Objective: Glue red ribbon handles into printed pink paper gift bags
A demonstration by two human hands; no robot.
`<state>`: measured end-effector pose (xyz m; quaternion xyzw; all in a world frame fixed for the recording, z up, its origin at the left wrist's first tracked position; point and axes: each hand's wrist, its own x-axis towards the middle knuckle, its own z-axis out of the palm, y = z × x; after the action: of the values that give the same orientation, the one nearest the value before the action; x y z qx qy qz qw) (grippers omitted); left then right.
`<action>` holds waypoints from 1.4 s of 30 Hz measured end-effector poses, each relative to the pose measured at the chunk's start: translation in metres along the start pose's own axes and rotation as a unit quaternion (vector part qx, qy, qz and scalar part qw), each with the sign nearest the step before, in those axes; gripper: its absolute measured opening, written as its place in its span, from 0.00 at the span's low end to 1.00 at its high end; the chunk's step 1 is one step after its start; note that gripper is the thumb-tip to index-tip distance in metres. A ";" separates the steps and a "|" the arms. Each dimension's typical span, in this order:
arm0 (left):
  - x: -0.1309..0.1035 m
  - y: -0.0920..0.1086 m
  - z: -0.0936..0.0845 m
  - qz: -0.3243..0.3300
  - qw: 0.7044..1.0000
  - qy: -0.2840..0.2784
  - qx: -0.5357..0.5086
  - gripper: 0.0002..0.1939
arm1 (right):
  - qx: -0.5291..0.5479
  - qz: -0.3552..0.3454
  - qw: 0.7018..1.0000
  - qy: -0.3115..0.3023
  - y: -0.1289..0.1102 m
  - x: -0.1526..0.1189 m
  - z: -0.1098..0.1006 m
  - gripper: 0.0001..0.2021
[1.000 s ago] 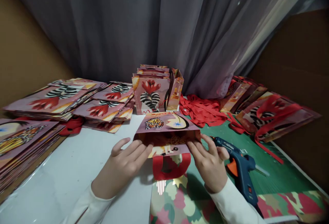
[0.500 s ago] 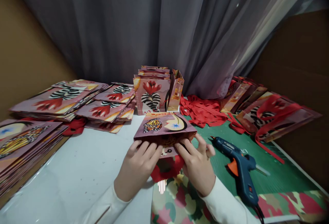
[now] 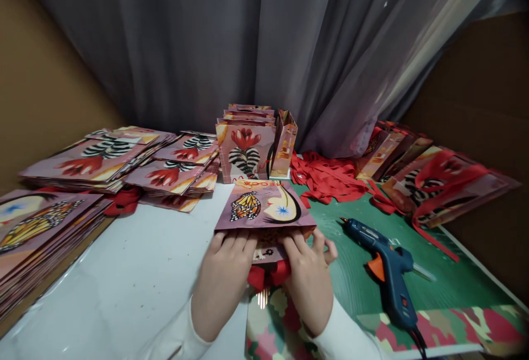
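Observation:
A paper gift bag [image 3: 264,208] with a butterfly and an eye-like print lies in front of me, its mouth facing me and partly spread. My left hand [image 3: 229,277] grips the left side of that mouth, fingertips tucked inside out of sight. On the right side, my right hand [image 3: 308,277] holds the lower edge, its first fingers inside and the outer ones near the bag's corner. A red ribbon [image 3: 270,274] hangs at the near edge of the bag, between my hands. Both thumbs are mostly hidden.
Flat bags [image 3: 99,156] lie in stacks at the left. Upright bags [image 3: 246,150] stand behind, beside a heap of red ribbon [image 3: 326,175]. A blue glue gun [image 3: 386,272] rests on the green mat [image 3: 343,261] at the right. More bags with ribbon [image 3: 438,183] lean at the far right.
My fingers have gone deeper into the bag's mouth, and its printed top panel has risen to face me more. The hands sit slightly closer together, with less ribbon showing.

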<state>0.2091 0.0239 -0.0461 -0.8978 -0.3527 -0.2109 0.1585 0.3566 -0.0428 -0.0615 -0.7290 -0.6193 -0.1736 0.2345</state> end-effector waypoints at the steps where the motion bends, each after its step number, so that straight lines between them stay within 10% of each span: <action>1: 0.000 0.001 0.000 -0.004 1.000 0.003 0.001 0.19 | 0.004 0.007 1.000 0.001 -0.001 -0.001 0.001 0.22; 22: -0.007 0.010 0.009 -0.025 1.000 0.011 0.013 0.23 | -0.017 0.042 0.999 -0.029 -0.006 -0.005 0.005 0.23; 42: -0.008 0.008 0.007 0.004 0.999 0.046 0.021 0.20 | -0.005 -0.052 0.994 0.094 0.014 -0.017 0.024 0.16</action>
<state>0.2109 0.0169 -0.0569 -0.8850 -0.3456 -0.2443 0.1941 0.3662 -0.0453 -0.0924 -0.6772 -0.6308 -0.2563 0.2789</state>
